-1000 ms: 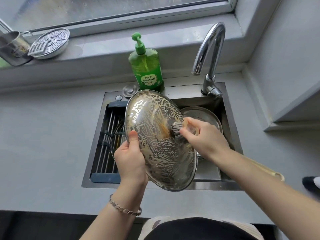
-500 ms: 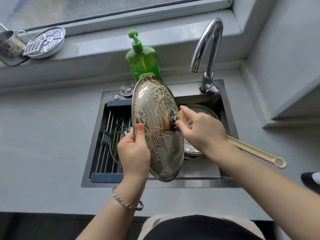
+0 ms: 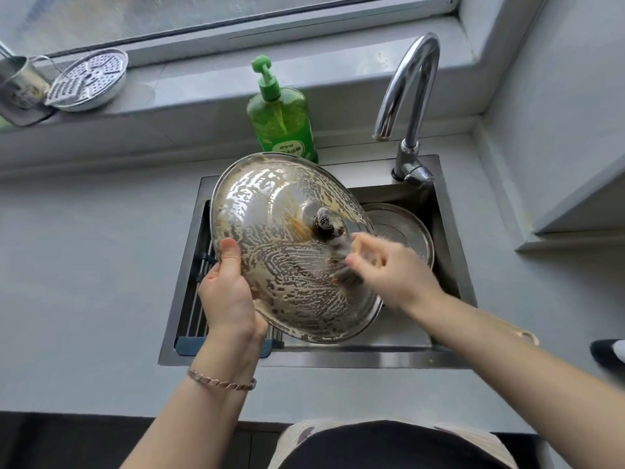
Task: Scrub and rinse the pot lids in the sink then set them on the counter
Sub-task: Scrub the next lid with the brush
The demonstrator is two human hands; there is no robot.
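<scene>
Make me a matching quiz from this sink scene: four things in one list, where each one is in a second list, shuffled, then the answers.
Things:
1. big lid
2. small lid
3. soap bottle
4. brush

Places:
A. in the right hand
B. lying in the sink
C. gripped at its edge by the left hand, held tilted
D. standing behind the sink

Pairs: 1-C, 2-B, 3-D, 4-A
</scene>
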